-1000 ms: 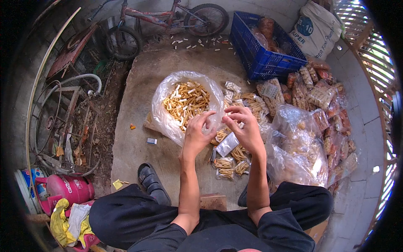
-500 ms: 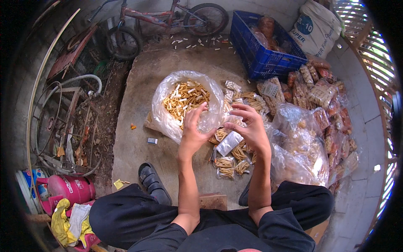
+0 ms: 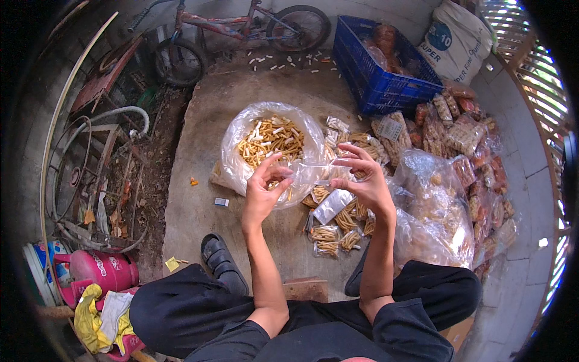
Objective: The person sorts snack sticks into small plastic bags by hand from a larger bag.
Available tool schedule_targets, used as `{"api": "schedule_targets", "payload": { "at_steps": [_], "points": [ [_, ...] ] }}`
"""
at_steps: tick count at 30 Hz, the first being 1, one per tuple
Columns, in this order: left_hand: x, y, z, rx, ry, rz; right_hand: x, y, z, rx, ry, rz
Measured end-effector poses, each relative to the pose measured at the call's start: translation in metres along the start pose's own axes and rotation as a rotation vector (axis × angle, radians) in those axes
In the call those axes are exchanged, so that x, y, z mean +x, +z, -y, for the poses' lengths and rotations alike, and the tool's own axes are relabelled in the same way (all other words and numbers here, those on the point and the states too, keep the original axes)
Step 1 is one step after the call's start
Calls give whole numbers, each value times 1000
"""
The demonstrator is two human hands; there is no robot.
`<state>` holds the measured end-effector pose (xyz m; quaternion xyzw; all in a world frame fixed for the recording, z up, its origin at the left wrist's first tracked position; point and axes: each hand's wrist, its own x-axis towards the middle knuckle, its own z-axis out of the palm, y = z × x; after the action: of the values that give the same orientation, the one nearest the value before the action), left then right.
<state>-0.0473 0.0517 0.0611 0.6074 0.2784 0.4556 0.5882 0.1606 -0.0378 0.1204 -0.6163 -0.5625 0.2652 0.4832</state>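
A small clear plastic bag is stretched sideways between my hands. My left hand pinches one end with thumb and fingers, and my right hand grips the other. No contents show in it. Just beyond my left hand stands a large open clear sack, holding golden stick-shaped snacks with white pieces among them. Under and beside my right hand lie several small filled snack packets. A flat stack of clear-white plastic rests on top of them.
A bulky clear bag lies at right, in front of piled snack packs. Behind stand a blue crate, a white sack and a bicycle. A small box is on the floor; a pink gas cylinder stands left.
My left hand has moved left and turned inward, away from the right hand. The small clear bag now shows stretched between them. The right hand has shifted slightly right.
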Motion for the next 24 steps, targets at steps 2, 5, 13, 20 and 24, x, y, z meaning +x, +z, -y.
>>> {"api": "schedule_targets", "payload": {
  "at_steps": [2, 5, 13, 20, 24],
  "points": [
    [1, -2, 0, 214, -13, 11, 0, -1, -1, -13, 16, 8],
    [1, -3, -1, 382, -45, 19, -1, -5, -9, -24, 34, -38],
    [8, 33, -1, 686, 324, 125, -1, 7, -11, -525, -177, 71],
    [-3, 50, -9, 537, -159, 314, -5, 27, 2, -541, -176, 222],
    [-3, 35, 0, 394, -398, 441, -4, 17, 7, -492, -152, 248]
  ]
}}
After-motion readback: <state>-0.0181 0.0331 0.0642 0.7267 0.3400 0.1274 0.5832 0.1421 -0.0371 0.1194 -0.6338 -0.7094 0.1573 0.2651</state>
